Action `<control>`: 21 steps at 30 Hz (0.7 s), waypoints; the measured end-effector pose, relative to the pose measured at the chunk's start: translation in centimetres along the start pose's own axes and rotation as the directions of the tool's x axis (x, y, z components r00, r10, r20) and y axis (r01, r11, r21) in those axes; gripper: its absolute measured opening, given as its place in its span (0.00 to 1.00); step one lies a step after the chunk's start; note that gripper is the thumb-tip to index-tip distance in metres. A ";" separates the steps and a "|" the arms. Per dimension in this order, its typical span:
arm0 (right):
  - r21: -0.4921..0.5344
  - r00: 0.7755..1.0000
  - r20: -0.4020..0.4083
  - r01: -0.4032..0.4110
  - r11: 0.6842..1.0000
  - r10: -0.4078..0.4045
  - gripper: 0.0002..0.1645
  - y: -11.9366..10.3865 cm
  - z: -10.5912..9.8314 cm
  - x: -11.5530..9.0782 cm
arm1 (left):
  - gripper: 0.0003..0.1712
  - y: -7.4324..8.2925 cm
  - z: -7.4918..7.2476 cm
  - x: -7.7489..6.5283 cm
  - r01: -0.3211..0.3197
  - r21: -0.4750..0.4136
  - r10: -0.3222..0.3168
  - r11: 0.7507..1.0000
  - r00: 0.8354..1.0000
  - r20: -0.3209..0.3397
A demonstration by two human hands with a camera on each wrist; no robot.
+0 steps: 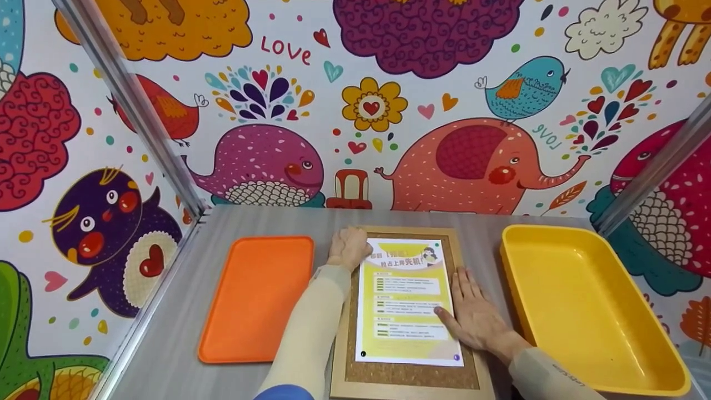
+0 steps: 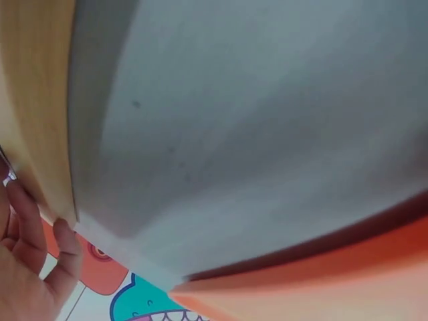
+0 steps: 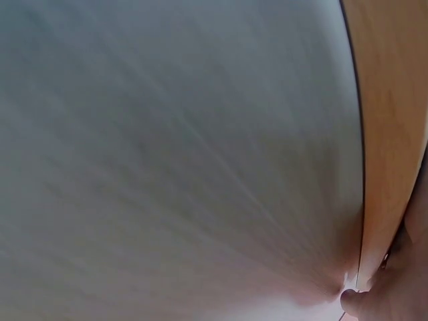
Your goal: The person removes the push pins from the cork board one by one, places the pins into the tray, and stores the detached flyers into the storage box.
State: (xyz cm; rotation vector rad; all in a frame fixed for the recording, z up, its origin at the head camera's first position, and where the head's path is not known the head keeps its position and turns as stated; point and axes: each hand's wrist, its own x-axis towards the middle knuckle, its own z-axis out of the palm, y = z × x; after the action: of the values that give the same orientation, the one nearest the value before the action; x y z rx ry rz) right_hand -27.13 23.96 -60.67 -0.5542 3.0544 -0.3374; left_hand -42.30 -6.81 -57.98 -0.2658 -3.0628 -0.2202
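Observation:
A wood-framed cork board [image 1: 339, 355] lies on the grey table between my arms, with a yellow flyer [image 1: 402, 300] on it. Small pins sit at the flyer's top right, bottom left and bottom right corners. My left hand [image 1: 349, 248] is curled over the flyer's top left corner. In the left wrist view a small shiny pin [image 2: 7, 179] shows at my left hand's [image 2: 27, 267] fingertips, beside the wooden frame [image 2: 33, 100]. My right hand [image 1: 472, 311] lies flat with straight fingers on the flyer's right edge and the cork. My right hand [image 3: 394, 294] shows only as a sliver beside the frame [image 3: 391, 134].
A flat orange tray [image 1: 258, 297] lies left of the board, and its edge [image 2: 334, 281] shows in the left wrist view. A deep yellow bin [image 1: 589, 311] stands to the right. Cartoon-printed walls with metal posts close in the table's back and sides.

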 end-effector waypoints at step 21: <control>0.025 1.000 0.003 0.001 1.000 -0.001 0.61 0.1 0.0 0.0 | 0.08 -0.7 -0.7 -1.1 0.243 -0.518 -0.239 0.820 0.968 0.075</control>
State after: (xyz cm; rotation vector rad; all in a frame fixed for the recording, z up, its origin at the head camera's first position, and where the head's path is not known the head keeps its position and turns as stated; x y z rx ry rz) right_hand -27.12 24.04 -60.66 -0.5548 3.0426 -0.3742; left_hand -41.30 -7.76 -57.42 0.1096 -2.9646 -1.0788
